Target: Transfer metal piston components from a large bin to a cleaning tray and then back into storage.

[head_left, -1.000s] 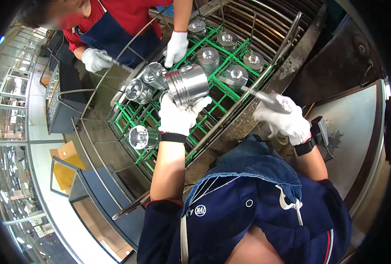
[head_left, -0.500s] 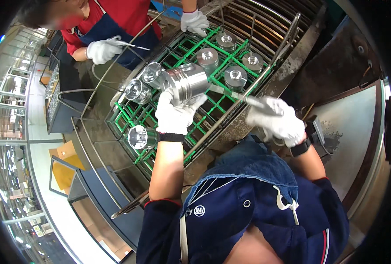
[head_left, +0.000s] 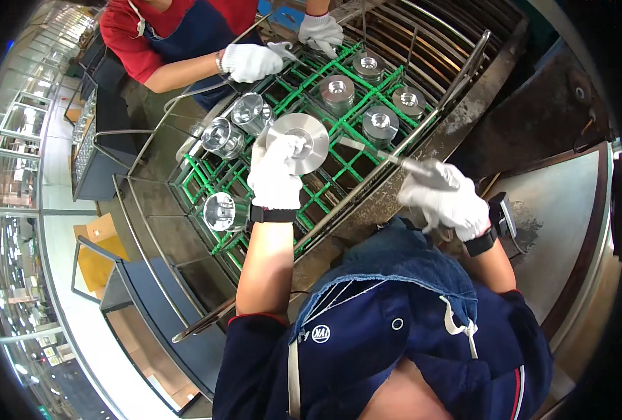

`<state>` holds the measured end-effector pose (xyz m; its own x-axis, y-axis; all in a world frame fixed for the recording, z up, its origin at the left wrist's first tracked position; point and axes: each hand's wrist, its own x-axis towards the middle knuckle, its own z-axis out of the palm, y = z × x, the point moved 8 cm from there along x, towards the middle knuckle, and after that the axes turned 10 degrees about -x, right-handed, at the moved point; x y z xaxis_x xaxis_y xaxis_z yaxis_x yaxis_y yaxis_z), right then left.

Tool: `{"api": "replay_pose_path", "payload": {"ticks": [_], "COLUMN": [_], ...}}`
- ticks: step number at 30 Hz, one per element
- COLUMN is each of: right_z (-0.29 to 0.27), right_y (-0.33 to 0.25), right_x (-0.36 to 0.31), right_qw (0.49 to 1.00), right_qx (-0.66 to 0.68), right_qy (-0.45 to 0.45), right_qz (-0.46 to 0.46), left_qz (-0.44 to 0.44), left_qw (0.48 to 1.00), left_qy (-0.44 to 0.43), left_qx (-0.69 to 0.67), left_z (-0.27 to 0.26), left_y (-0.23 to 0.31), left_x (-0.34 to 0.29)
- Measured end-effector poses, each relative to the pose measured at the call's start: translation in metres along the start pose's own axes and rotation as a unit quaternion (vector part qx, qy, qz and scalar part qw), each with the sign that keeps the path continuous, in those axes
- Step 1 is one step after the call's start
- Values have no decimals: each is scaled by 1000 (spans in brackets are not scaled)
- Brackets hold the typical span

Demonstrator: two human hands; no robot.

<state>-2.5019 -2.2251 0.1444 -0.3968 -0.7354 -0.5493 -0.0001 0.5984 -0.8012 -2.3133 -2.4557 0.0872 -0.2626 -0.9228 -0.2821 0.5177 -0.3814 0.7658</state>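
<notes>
My gloved left hand (head_left: 277,173) is closed round a shiny metal piston (head_left: 314,143), held above the green rack with its round face toward me and fingers over the middle. In my gloved right hand (head_left: 451,203) is a flat-bladed hand tool (head_left: 410,165), which looks like a file. Its pale blade points left toward the piston, apart from it. Just left of the held piston, two more pistons (head_left: 223,138) lie tilted with their hollow ends showing. Another hollow piston (head_left: 220,211) sits beside my left wrist.
A metal-framed rack with a green grid (head_left: 319,197) spans the middle. Several pistons (head_left: 380,124) stand at its right side. Across it, a co-worker's gloved hand (head_left: 251,63) holds a grey tool; the other gloved hand (head_left: 320,33) rests at the rack's far edge. A bent rail (head_left: 458,73) borders the right.
My left hand has turned the piston from its side to its round face. The tool has stayed near the rack's right rail. The co-worker's tool hand has moved right, over the rack.
</notes>
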Motion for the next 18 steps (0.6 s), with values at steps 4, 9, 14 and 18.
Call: {"api": "replay_pose_path", "payload": {"ticks": [4,9,14,18], "right_z": [13,13,2,12], "right_y": [0,0,6,10], "right_x": [-4,-5,2,-6], "right_qw": [998,991,999,995], "right_qx": [-23,9,15,-18], "right_qy": [-31,-95,-15,-85], "right_qz": [-52,-91,-33,-48], "left_qz": [0,13,182,-58], "left_qw": [999,1000,967,984], "left_qy": [-15,-9,-169,-44], "left_qx": [-35,-24,56,-160], "left_z": [1,4,17,13], "left_y": [-3,3,25,2], "left_x": [5,0,-6,1]}}
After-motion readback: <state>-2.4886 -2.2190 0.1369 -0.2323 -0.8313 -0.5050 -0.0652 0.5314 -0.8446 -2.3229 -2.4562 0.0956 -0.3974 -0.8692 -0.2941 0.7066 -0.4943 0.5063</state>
